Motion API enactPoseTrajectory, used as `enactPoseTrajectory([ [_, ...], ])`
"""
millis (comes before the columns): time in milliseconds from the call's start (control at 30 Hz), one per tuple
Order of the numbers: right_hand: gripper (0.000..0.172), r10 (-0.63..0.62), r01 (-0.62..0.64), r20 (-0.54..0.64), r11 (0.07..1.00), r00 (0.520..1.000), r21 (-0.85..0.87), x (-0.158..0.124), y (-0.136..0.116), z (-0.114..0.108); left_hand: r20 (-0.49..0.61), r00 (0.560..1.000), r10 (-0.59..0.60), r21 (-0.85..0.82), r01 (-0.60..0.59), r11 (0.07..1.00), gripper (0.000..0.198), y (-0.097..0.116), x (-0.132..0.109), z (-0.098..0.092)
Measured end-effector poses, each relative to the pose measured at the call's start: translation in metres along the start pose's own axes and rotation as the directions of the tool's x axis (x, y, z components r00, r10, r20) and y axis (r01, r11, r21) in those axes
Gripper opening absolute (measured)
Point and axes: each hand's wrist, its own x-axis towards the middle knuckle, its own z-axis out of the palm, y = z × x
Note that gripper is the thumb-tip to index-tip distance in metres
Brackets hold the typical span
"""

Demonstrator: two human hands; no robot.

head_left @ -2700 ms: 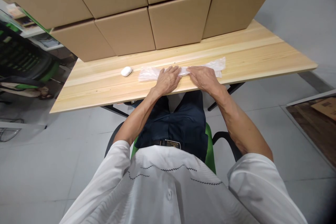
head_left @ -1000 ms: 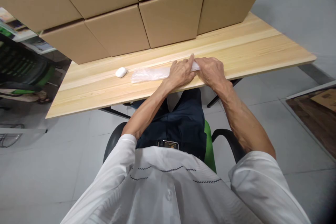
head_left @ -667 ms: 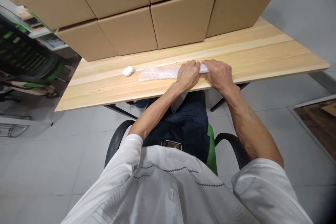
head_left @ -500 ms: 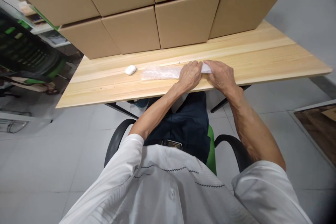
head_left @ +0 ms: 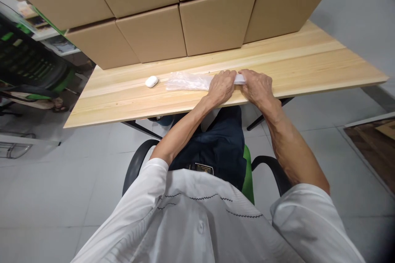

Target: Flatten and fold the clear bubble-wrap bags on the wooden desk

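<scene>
A thin, clear plastic bag [head_left: 188, 81] lies crumpled and stretched sideways across the wooden table [head_left: 311, 63]. My left hand [head_left: 222, 85] is closed over its middle, knuckles up. At the bag's right end my right hand [head_left: 257, 85] is closed too, and a short whitish stretch of folded plastic shows between the two hands. Both sets of fingertips are hidden beneath the hands. A small, white, rounded case [head_left: 152, 81] rests on the table just left of the bag, apart from it.
Stacked cardboard boxes [head_left: 216, 20] line the table's far side. The table's front edge runs just above my lap. Chair armrests [head_left: 138, 164] flank me. A dark and green chair [head_left: 33, 57] stands beyond the table at left.
Both hands hold almost the same place on the bag, with only slight finger movement. The whole view has shifted slightly.
</scene>
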Motion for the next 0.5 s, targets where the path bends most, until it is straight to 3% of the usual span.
enactPoseTrajectory([
  [300,0.055,0.028,-0.029,0.062,0.999,0.998,0.022,0.002,-0.005,-0.011,0.017,1.000,-0.020,-0.103,0.022,0.994,0.053,-0.012,0.002,0.000],
  [500,0.073,0.074,-0.064,-0.054,0.984,0.996,0.169,0.013,0.007,-0.007,-0.035,0.996,-0.079,-0.201,0.070,0.977,0.049,-0.026,0.003,0.001],
])
